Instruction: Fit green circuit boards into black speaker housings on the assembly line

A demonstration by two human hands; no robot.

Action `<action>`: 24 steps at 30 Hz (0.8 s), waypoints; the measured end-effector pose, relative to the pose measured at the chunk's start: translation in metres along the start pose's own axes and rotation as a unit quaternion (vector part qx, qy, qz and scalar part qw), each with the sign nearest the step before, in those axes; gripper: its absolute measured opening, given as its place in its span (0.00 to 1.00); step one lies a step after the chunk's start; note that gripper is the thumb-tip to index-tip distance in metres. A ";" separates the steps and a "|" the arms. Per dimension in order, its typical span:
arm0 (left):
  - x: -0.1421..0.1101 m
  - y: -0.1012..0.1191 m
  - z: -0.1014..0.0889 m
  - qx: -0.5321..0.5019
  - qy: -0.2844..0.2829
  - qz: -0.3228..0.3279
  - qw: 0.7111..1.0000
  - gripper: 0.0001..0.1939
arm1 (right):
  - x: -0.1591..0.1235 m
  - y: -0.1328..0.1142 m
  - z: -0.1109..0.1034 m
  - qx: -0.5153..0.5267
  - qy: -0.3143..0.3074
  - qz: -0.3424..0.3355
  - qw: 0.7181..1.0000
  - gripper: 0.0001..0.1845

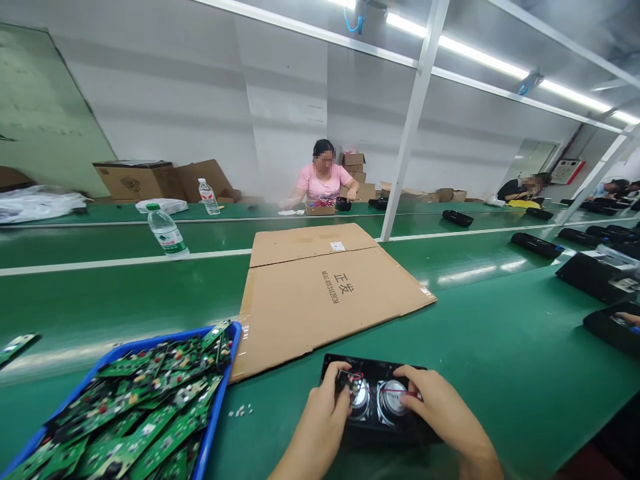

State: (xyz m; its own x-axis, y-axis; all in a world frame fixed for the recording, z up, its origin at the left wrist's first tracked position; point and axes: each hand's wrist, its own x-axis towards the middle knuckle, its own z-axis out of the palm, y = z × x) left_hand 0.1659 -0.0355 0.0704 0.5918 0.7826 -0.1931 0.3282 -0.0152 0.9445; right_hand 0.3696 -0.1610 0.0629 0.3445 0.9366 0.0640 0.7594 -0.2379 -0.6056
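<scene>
Head view: left hand (326, 402) is curling thumb and finger by some small wired parts (356, 379), can't tell if it's pinching; right hand (434, 393) is pinching a red wire (398, 392). Black speaker housing (375, 366) is sitting under both. Blue tray (216, 407) of circuit boards (150, 400) is resting left of the housing, flattened cardboard (305, 300) is lying beyond it.

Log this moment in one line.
left hand: at left end of black speaker enclosure | right hand: at right speaker driver | blue tray: holds green circuit boards
</scene>
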 end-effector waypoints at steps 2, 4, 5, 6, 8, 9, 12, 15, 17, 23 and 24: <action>0.002 -0.002 0.001 -0.078 -0.024 -0.018 0.997 0.23 | -0.001 -0.009 0.000 0.040 -0.029 -0.024 0.998 0.12; 0.003 -0.002 0.002 -0.133 -0.027 -0.028 0.990 0.27 | 0.000 -0.023 0.002 0.081 -0.065 -0.063 0.993 0.12; 0.003 -0.001 0.002 -0.149 -0.024 -0.034 0.988 0.29 | 0.002 -0.030 0.004 0.095 -0.082 -0.086 0.988 0.13; 0.003 0.000 0.002 -0.160 -0.021 -0.038 0.986 0.30 | 0.003 -0.037 0.006 0.102 -0.091 -0.108 0.985 0.15; 0.003 0.004 0.002 -0.175 -0.015 -0.044 0.984 0.31 | 0.006 -0.045 0.012 0.099 -0.082 -0.140 0.982 0.15; 0.003 0.005 0.002 -0.178 -0.011 -0.044 0.983 0.32 | 0.008 -0.047 0.015 0.096 -0.073 -0.146 0.982 0.15; 0.002 0.005 0.003 -0.174 -0.022 -0.040 0.984 0.30 | 0.012 -0.048 0.023 0.110 -0.054 -0.133 0.984 0.14; 0.002 0.000 0.005 -0.154 -0.019 -0.033 0.987 0.28 | 0.012 -0.049 0.026 0.117 -0.025 -0.098 0.988 0.11; 0.001 -0.001 0.006 -0.137 -0.016 -0.028 0.990 0.28 | 0.011 -0.053 0.025 0.109 -0.013 -0.084 0.990 0.10; -0.001 0.005 0.004 -0.089 -0.028 -0.029 0.995 0.30 | 0.011 -0.053 0.040 -0.015 0.021 -0.134 0.991 0.11; -0.001 0.005 0.004 -0.080 -0.032 -0.024 0.996 0.29 | 0.012 -0.050 0.045 -0.052 0.034 -0.146 0.987 0.10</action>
State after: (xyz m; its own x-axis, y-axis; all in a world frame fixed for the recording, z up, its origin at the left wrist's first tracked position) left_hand 0.1699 -0.0392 0.0738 0.6247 0.7393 -0.2515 0.2386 0.1260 0.9629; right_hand 0.3105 -0.1263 0.0583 0.1363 0.9503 0.2798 0.8837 0.0110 -0.4679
